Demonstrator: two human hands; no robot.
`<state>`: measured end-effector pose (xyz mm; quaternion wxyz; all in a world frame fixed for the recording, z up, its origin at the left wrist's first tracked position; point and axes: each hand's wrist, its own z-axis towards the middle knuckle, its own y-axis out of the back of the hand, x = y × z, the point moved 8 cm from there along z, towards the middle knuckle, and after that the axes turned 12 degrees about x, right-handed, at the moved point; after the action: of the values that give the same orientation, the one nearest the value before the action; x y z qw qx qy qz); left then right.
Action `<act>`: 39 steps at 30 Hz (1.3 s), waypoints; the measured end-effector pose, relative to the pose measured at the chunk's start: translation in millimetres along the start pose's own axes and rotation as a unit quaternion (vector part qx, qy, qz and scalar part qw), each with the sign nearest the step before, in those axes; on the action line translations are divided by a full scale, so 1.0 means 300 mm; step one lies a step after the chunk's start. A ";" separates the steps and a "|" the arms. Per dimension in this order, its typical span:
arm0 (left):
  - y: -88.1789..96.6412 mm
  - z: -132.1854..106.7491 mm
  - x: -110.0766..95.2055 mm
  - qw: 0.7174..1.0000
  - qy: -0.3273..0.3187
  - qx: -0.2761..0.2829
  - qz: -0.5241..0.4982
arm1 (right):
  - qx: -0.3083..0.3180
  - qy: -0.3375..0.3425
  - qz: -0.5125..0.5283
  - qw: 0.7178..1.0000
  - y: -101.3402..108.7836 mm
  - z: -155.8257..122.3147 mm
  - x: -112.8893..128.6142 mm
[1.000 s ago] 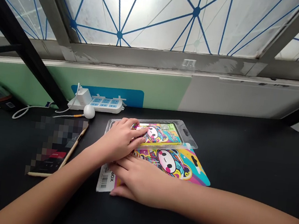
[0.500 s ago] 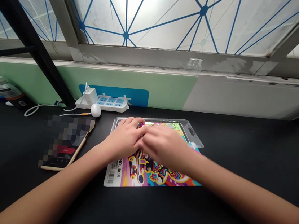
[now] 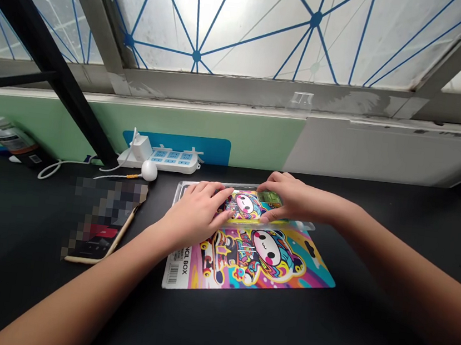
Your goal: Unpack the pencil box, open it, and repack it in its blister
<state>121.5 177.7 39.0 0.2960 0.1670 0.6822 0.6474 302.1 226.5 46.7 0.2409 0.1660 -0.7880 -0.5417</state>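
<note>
Black desk point(image 3: 393, 287) holds a pencil box card point(image 3: 253, 259), long side crosswise.

Blister pack point(image 3: 306, 225): 1, clock centre
Left hand point(image 3: 193, 218): 1, at 8 o'clock
Right hand point(image 3: 294, 200): 1, at 3 o'clock
Pencil box card point(image 3: 281, 274): 1, at 6 o'clock
Power strip point(image 3: 168, 162): 1, at 10 o'clock
Sockets point(image 3: 169, 156): 3
Bottle point(image 3: 10, 137): 1, at 9 o'clock

The pencil box card point(image 3: 256, 265) shows a cartoon character in pink, yellow, teal and black swirls, echoed on the smaller printed card point(image 3: 247, 205) under clear plastic. The tabletop point(image 3: 362, 334) is black; the frosted window point(image 3: 252, 24) carries a blue triangular line pattern.
</note>
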 end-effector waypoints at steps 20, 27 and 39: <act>0.233 -0.291 -0.117 0.944 -0.165 -0.224 0.178 | -0.414 0.121 -0.147 0.890 0.027 -0.416 0.239; 0.043 -0.481 -0.230 0.956 -0.162 -0.204 0.134 | -0.398 0.148 -0.105 0.899 -0.208 -0.614 0.260; -0.095 -0.482 -0.039 0.988 0.045 -0.096 -0.113 | -0.257 0.033 0.087 0.962 -0.316 -0.535 0.178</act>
<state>45.4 54.2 11.3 0.3505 0.0305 0.6438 0.6795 347.7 40.4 16.7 0.3475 0.0469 -0.6256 -0.6968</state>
